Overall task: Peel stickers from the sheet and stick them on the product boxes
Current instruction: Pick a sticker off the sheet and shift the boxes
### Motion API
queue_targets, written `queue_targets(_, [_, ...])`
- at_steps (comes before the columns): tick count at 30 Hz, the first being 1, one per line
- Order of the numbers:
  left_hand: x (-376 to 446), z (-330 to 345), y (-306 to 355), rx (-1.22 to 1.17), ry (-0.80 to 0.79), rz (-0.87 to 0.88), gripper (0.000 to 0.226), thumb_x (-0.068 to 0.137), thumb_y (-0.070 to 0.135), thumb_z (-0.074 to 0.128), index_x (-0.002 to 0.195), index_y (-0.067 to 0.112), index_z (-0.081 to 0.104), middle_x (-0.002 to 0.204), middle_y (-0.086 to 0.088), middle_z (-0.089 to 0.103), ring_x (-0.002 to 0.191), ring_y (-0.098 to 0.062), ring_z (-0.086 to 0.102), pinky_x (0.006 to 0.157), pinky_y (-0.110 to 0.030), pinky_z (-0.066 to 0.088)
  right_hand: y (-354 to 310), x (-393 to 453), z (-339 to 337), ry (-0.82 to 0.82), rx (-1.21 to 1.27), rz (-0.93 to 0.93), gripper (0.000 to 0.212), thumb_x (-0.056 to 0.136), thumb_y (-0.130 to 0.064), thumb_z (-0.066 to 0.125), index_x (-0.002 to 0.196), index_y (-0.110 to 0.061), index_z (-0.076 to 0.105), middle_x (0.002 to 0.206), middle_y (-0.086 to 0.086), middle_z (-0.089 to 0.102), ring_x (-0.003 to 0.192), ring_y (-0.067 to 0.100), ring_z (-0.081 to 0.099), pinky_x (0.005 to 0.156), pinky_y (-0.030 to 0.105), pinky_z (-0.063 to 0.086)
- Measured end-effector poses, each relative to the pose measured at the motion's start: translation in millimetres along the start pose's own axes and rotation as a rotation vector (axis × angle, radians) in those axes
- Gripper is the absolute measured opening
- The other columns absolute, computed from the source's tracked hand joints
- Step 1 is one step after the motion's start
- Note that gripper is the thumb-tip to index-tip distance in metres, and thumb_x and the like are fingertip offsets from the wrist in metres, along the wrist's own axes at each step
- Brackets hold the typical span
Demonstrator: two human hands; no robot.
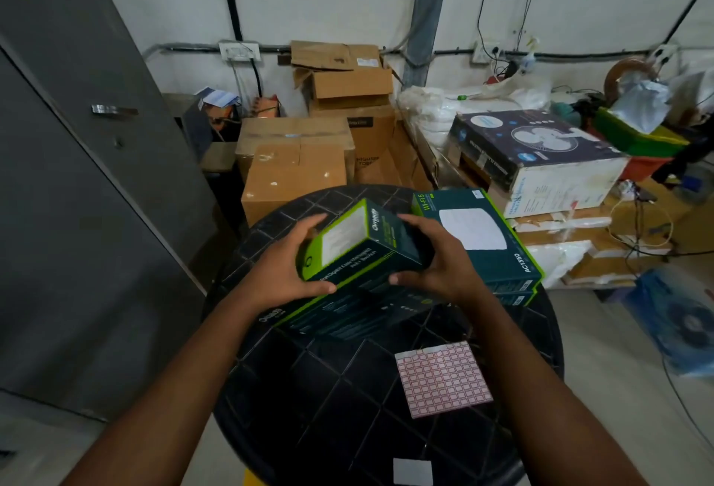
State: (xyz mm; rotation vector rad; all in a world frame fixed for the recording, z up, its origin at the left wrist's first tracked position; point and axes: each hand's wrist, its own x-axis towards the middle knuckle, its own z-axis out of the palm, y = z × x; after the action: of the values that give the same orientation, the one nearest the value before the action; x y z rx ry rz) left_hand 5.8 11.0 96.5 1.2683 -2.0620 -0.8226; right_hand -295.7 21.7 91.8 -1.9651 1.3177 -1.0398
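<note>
Both hands hold one small green-and-dark network switch box (357, 242) above the round black tabletop (347, 400), tilted so that a green-edged end panel faces up and left. The left hand (288, 267) grips the box's left end, fingers (309, 224) curled over the far edge and the thumb pressed along the near lower edge. The right hand (436, 257) grips the right end, fingers wrapped over the top and the thumb at the near edge. Directly beneath the held box, a flat dark box (347, 315) with a green edge lies on the tabletop. To the right, a stack of teal WI-FI 5 AC1350 boxes (483, 238) rests at the tabletop's far right rim, just beside the right hand. The sticker sheet (444, 379), pink with a grid of small labels, lies flat on the near right of the tabletop, well apart from both hands. A small white paper piece (412, 472) sits at the near rim. Behind the tabletop stand brown cardboard cartons (297, 160), and a fan box (537, 153) lies on stacked goods to the right.
</note>
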Motion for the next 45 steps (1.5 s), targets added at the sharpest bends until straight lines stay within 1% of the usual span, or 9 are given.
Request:
queue_targets(3, [7,-3,38,-0.120,0.097,0.124,0.115,0.061,0.033,0.097,0.145,0.063,0.024,0.146,0.019,0.046,0.127,0.008,0.050,0.102,-0.013,0.045,-34,18,4,-0.068,-0.276,-0.129,0.104,0.058,-0.061,0.085,0.148,-0.031,0.043,0.134,-0.005,0.057,0.123,0.015,0.054,0.103,0.044,0.047])
queue_targets(6, [8,-9,37,-0.212,0.173,0.219,0.075,0.066,0.028,0.094,0.128,0.045,0.056,0.129,0.005,0.057,0.119,-0.007,0.059,0.095,-0.030,0.054,-47,25,0,-0.088,-0.333,-0.133,0.110,0.053,-0.062,0.086,0.149,-0.034,0.040,0.138,-0.008,0.057,0.126,0.016,0.053,0.105,0.048,0.046])
queue_targets(12, [-9,10,-23,-0.509,0.268,0.013,0.050,0.062,0.032,0.094,0.103,0.032,0.065,0.118,0.002,0.064,0.117,-0.029,0.062,0.100,-0.061,0.050,-12,23,-10,-0.138,-0.572,-0.167,0.077,0.059,-0.053,0.087,0.126,-0.045,0.052,0.129,-0.014,0.060,0.117,0.016,0.053,0.096,0.048,0.047])
queue_targets(15, [-16,20,-37,-0.517,0.222,-0.080,0.053,0.059,0.021,0.096,0.100,0.023,0.063,0.121,0.009,0.064,0.115,-0.014,0.065,0.098,-0.049,0.054,1,23,3,-0.174,-0.582,-0.176,0.070,0.060,-0.049,0.087,0.122,-0.046,0.055,0.125,-0.013,0.056,0.116,0.016,0.047,0.092,0.045,0.042])
queue_targets(21, [-12,18,-31,-0.012,0.146,-0.095,0.046,0.063,0.023,0.082,0.093,0.038,0.052,0.128,0.008,0.045,0.122,-0.016,0.046,0.101,-0.044,0.046,19,17,23,-0.130,-0.574,-0.206,0.066,0.062,-0.046,0.087,0.122,-0.041,0.060,0.132,-0.011,0.054,0.124,0.017,0.045,0.099,0.049,0.037])
queue_targets(31, [-6,63,4,0.730,0.112,0.099,0.072,0.089,0.031,0.065,0.153,0.032,0.033,0.164,0.004,0.030,0.152,-0.021,0.025,0.122,-0.043,0.016,36,3,33,-0.024,-0.593,-0.213,0.059,0.088,-0.048,0.068,0.143,-0.037,0.051,0.161,-0.003,0.035,0.153,0.027,0.023,0.121,0.059,0.020])
queue_targets(37, [-10,66,-6,0.708,0.153,0.117,0.071,0.091,0.024,0.064,0.155,0.032,0.035,0.162,0.006,0.036,0.150,-0.023,0.031,0.114,-0.048,0.031,95,-72,28,0.545,-0.232,0.399,0.047,0.100,-0.034,0.057,0.143,-0.017,0.048,0.144,0.009,0.052,0.134,0.028,0.045,0.112,0.038,0.037])
queue_targets(41, [-15,76,-4,0.712,0.190,0.087,0.073,0.090,0.022,0.063,0.156,0.032,0.034,0.163,0.005,0.034,0.152,-0.023,0.027,0.115,-0.050,0.028,152,-130,44,0.107,-0.359,1.051,0.062,0.094,-0.046,0.064,0.138,-0.005,0.046,0.138,0.026,0.051,0.128,0.045,0.049,0.108,0.050,0.039])
queue_targets(45, [-15,78,-2,0.709,0.185,0.047,0.077,0.089,0.019,0.065,0.157,0.034,0.031,0.164,0.006,0.031,0.153,-0.022,0.023,0.116,-0.052,0.025,162,-163,75,-0.093,-0.399,1.264,0.102,0.080,-0.061,0.074,0.153,-0.009,0.024,0.157,0.025,0.026,0.145,0.043,0.026,0.115,0.056,0.029])
